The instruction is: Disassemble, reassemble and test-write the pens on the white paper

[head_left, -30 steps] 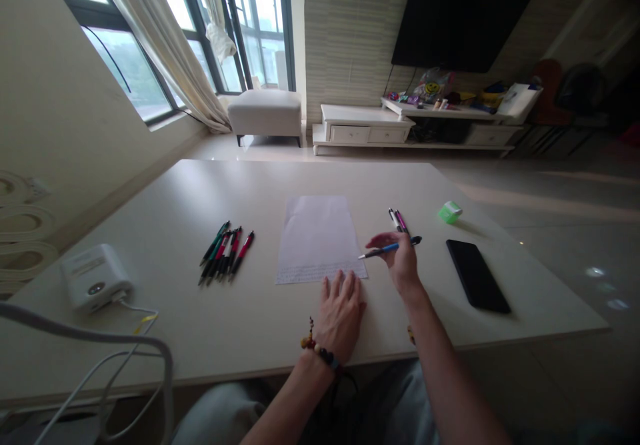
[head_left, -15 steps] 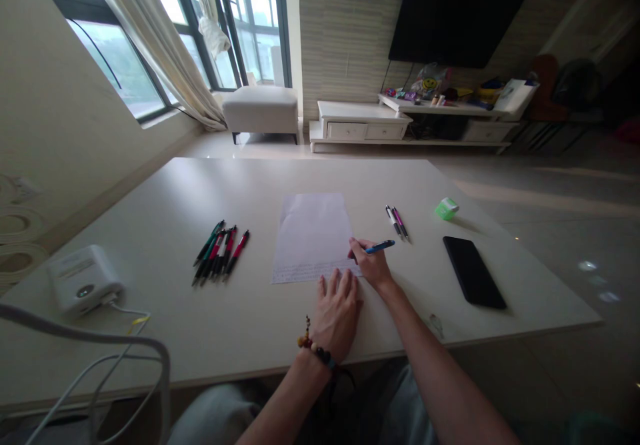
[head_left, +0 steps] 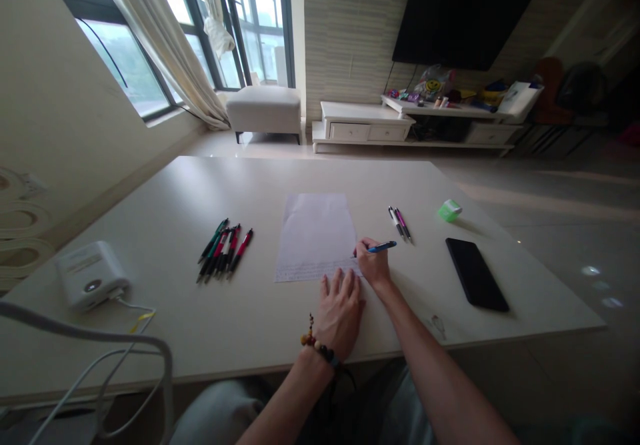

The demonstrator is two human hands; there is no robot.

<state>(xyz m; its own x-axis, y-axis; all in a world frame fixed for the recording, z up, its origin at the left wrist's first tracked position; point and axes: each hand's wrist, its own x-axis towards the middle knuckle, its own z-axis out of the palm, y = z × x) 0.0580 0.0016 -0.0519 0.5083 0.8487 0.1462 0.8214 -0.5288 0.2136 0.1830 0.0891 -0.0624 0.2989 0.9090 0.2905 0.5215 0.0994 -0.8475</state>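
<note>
A sheet of white paper (head_left: 317,225) lies on the table, with lines of small handwriting along its near edge. My right hand (head_left: 373,265) grips a blue pen (head_left: 384,246), its tip down at the paper's right side by the written lines. Flat over the near edge of the sheet rests my left hand (head_left: 341,308), fingers spread, a beaded bracelet (head_left: 317,346) on its wrist. Left of the paper is a group of red, green and black pens (head_left: 223,252). Two more pens (head_left: 400,224), one white and one purple, lie to its right.
A black phone (head_left: 476,274) and a small green-and-white box-like object (head_left: 450,210) are at the table's right. On the left stands a white device (head_left: 93,275) with a cable (head_left: 143,340) running off the front edge. A clear small item (head_left: 438,326) lies near my right forearm.
The view has shifted slightly, so everything sits a little further right. My right hand stays at the written lines with the pen, and my left hand remains on the sheet's near edge.
</note>
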